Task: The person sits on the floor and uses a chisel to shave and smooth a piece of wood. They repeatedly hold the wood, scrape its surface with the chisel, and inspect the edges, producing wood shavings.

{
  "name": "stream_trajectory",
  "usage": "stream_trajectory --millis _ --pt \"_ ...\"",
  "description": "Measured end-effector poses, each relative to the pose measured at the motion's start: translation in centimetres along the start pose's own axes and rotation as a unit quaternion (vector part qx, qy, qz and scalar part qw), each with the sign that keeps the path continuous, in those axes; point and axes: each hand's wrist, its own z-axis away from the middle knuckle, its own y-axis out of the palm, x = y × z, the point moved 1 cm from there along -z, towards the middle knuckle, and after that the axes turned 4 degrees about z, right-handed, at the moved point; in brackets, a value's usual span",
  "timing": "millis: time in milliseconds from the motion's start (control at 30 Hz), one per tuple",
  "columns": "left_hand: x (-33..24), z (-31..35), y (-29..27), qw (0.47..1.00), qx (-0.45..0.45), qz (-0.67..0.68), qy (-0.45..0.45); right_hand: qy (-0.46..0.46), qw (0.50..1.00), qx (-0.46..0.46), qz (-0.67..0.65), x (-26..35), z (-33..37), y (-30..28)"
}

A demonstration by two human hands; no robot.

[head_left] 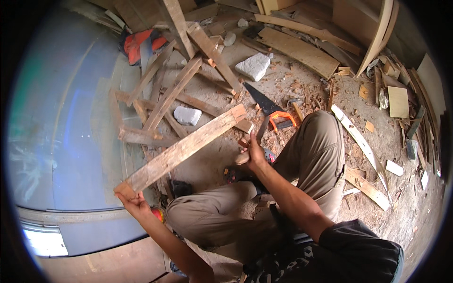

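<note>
A long, rough wooden plank point(184, 148) slants up and to the right across the middle of the view. My left hand point(134, 203) grips its lower left end, with fingers wrapped round the edge. My right hand point(255, 154) is closed on a wooden-handled tool point(242, 159); a flat, dark blade-like part rises beyond the fingers, though its exact kind is unclear. The hand is below the plank's far end and apart from it. Just beyond lies a handsaw point(266, 101) with a black blade and orange handle. A hammer point(296, 108) lies beside my right knee.
Crossed wooden beams point(174, 92) form a frame ahead on the left. Two pale blocks point(254, 66) lie among wood chips. A blue-grey panel point(71, 122) covers the left side. Loose boards point(302, 49) and scraps lie at the back and right, with a white-faced strip point(361, 137) nearer.
</note>
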Motion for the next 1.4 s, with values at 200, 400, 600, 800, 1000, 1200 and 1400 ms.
stream_trajectory --millis 200,400,600,800,1000,1200,1400 --pt "2.6 -5.0 -11.4 0.969 0.046 0.101 -0.22 -0.052 0.99 0.11 -0.066 4.0 4.1 5.9" --pt "5.2 -5.5 -10.1 0.972 -0.127 0.037 -0.194 -0.096 0.969 0.214 -0.073 7.2 9.0 9.2" --pt "6.7 -1.9 -5.0 0.893 -0.112 0.1 -0.425 -0.222 0.938 0.265 0.036 11.2 13.3 12.7" --pt "5.8 0.0 0.0 0.935 0.032 -0.235 -0.263 -0.285 0.892 0.271 0.222 11.1 17.2 17.1" --pt "2.7 7.9 13.7 0.939 0.324 -0.107 -0.034 -0.356 0.706 0.342 0.507 8.9 15.7 18.1" --pt "5.1 12.7 14.4 0.845 0.459 -0.259 0.091 -0.302 0.691 0.356 0.553 7.5 12.1 15.3" --pt "7.0 8.8 12.6 0.881 0.331 -0.3 0.155 -0.35 0.652 0.315 0.594 8.3 9.8 15.4"
